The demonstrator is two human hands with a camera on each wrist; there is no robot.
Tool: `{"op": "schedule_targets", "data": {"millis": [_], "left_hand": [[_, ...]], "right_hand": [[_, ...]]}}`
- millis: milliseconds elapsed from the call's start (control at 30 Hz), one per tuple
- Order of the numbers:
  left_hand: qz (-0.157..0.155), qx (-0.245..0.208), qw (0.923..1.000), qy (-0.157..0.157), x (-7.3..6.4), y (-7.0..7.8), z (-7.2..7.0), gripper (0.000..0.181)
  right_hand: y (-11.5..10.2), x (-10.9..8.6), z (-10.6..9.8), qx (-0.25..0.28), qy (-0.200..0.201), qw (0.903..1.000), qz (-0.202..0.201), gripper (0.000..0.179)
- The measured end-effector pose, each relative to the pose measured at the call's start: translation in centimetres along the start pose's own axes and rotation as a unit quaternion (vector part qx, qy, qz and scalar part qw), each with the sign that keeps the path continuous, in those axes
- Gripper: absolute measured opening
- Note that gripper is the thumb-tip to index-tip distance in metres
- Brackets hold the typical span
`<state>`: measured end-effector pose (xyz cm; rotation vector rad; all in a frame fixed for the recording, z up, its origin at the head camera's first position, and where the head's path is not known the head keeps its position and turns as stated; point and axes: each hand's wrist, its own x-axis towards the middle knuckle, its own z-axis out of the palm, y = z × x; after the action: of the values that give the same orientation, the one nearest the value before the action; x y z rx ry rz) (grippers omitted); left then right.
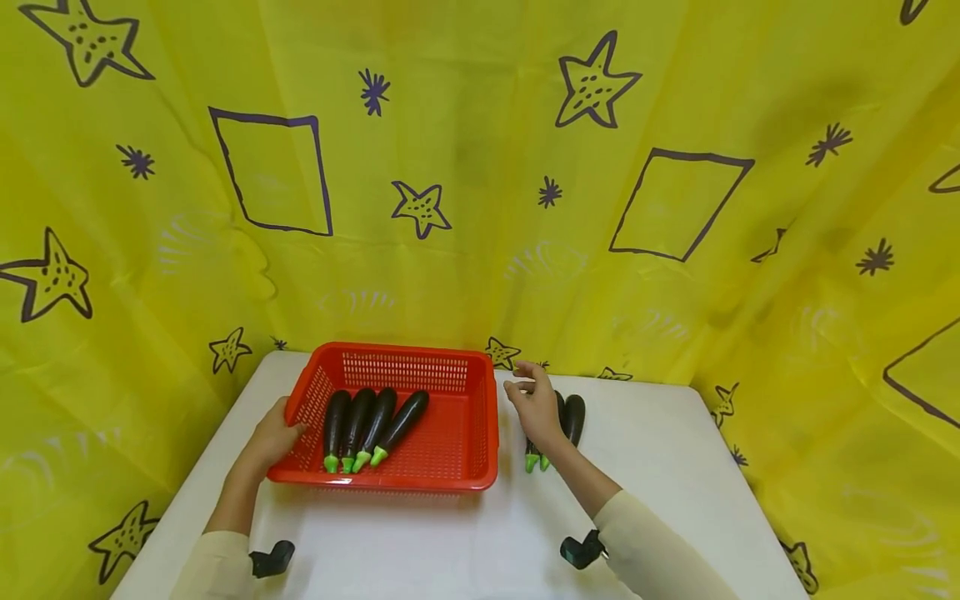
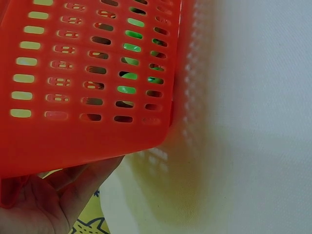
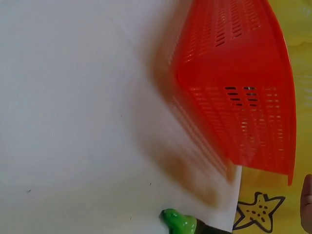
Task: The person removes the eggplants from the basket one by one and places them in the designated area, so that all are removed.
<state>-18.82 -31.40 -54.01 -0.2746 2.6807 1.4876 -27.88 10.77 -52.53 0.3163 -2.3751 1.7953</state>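
Observation:
A red plastic basket (image 1: 382,483) with slotted walls stands on the left part of the table. Several dark eggplants (image 1: 381,421) with green stems lie side by side in its left half. My left hand (image 1: 270,437) grips the basket's left side; in the left wrist view its fingers (image 2: 95,185) reach under the rim. Right of the basket, my right hand (image 1: 538,412) hovers with bent, loose fingers and nothing held. It partly hides the eggplants (image 1: 574,417) lying beneath it on the table. One green stem (image 3: 180,222) shows in the right wrist view.
The white tabletop (image 1: 660,500) extends to the right of the eggplants and in front of the basket. A yellow curtain (image 1: 480,275) with star drawings hangs behind and along both sides. Dark devices (image 1: 583,550) are strapped to both wrists.

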Motion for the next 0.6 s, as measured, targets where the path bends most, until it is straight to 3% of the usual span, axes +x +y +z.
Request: {"op": "schedule_targets", "data": {"millis": [600], "left_hand": [[0.001, 0.008, 1.0, 0.001, 0.2, -0.1, 0.0, 0.045]], "right_hand": [[-2.9, 0.6, 5.0, 0.079, -0.089, 0.9925, -0.027, 0.045]]}}
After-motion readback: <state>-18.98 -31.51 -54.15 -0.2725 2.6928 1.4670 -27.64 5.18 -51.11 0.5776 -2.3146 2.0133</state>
